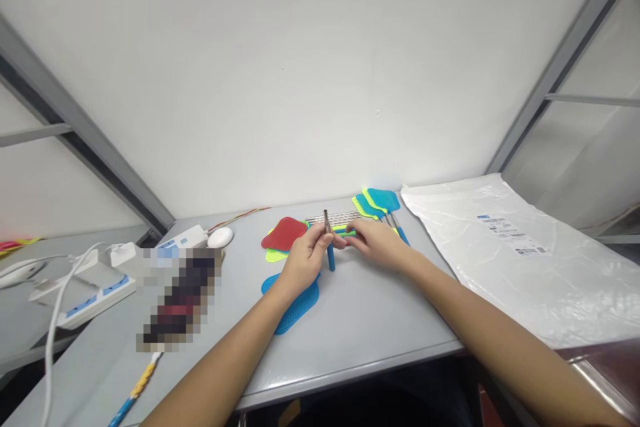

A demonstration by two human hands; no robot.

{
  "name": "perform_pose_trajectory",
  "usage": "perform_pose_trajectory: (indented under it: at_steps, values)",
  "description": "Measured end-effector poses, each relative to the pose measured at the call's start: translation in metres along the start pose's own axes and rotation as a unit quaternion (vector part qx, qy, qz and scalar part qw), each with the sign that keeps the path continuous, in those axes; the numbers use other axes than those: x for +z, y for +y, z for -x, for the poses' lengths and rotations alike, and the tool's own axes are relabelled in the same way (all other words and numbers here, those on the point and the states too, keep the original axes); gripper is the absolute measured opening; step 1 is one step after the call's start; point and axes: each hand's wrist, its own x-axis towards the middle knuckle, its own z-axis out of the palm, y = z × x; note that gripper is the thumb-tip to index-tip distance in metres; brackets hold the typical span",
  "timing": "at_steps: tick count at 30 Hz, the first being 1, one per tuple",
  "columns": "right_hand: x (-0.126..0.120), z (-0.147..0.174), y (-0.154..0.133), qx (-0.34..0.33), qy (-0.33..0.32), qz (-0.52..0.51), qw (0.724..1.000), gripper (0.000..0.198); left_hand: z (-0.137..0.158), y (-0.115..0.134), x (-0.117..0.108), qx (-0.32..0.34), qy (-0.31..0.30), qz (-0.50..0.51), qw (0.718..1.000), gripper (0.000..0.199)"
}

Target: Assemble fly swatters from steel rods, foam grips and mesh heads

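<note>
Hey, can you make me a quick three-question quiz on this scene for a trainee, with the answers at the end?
1. Which hand grips the upright blue handle?
2. True or false: the white package lies to the right of the blue handle.
3. What colour is the uppermost piece in the stack of flat heads beside the left hand? A) yellow-green B) blue C) red

Key: 1. The left hand. 2. True. 3. C.
</note>
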Motion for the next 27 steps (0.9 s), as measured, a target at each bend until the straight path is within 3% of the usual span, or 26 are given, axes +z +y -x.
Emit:
perform_pose_trajectory:
  at_steps: [5, 9, 13, 16, 19, 24, 27]
  values:
    - [-0.006, -0.003, -0.016, -0.012, 0.045, -0.074, 0.996, 0.023, 0.001, -0.003, 0.001, -0.007, -0.023, 0.023, 0.999, 0.027]
    - [-0.015, -0.009, -0.035, -0.039, 0.083, -0.238, 0.967, 0.025, 0.001, -0.006, 0.004, -0.023, -0.030, 0.034, 0.999, 0.027]
    - [-0.027, -0.016, -0.053, -0.045, 0.038, -0.347, 0.936, 0.023, -0.001, -0.004, 0.007, -0.029, -0.021, 0.012, 0.999, 0.031]
    - [-0.033, -0.021, -0.059, -0.038, 0.018, -0.341, 0.939, 0.025, -0.002, 0.002, 0.007, -0.029, -0.010, -0.011, 0.999, 0.032]
    - [-0.037, -0.023, -0.059, -0.026, 0.090, -0.328, 0.940, 0.027, 0.001, 0.008, 0.007, -0.033, -0.002, 0.010, 0.999, 0.033]
    - [-0.046, -0.023, -0.061, 0.026, 0.198, -0.462, 0.864, 0.032, 0.006, 0.012, 0.017, -0.077, 0.011, 0.088, 0.993, 0.040]
    - [-0.048, -0.024, -0.066, 0.030, 0.245, -0.485, 0.839, 0.032, 0.009, 0.008, 0.029, -0.137, 0.003, 0.200, 0.970, 0.053]
